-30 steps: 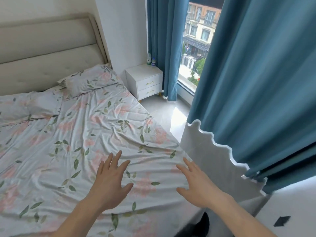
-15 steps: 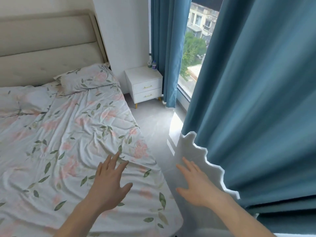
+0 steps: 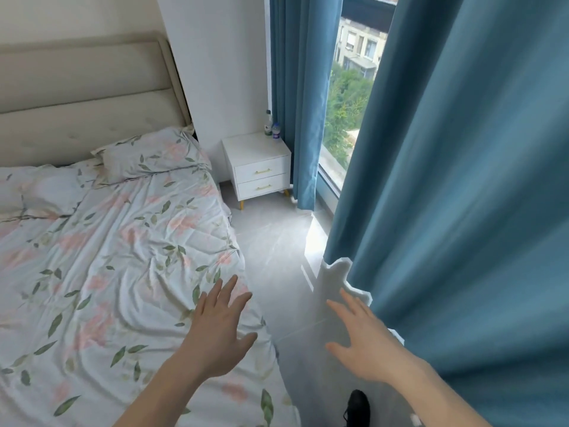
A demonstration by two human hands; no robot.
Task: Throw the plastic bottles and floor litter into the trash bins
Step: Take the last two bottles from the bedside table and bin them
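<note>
my left hand (image 3: pixel 220 334) and right hand (image 3: pixel 365 343) hover spread and empty, the bed (image 3: pixel 107 272) and curtain (image 3: pixel 462 211) flanking the floor strip toward two plastic bottles (image 3: pixel 272 127) on the nightstand (image 3: pixel 258 167).

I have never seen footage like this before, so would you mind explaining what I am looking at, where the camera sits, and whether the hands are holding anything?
There is no machine here: a person wears a wide-angle camera on the head, looking forward and down, so you see their own arms reaching into a bedroom. The left hand and right hand are both spread open and hold nothing. To the left lies a bed with floral sheets. Ahead stands a white nightstand, and on its back corner stand two plastic bottles, the things to be thrown away. Blue curtains frame a window on the right. A grey floor runs between bed and window; I see no litter or trash bin in this view.
</note>
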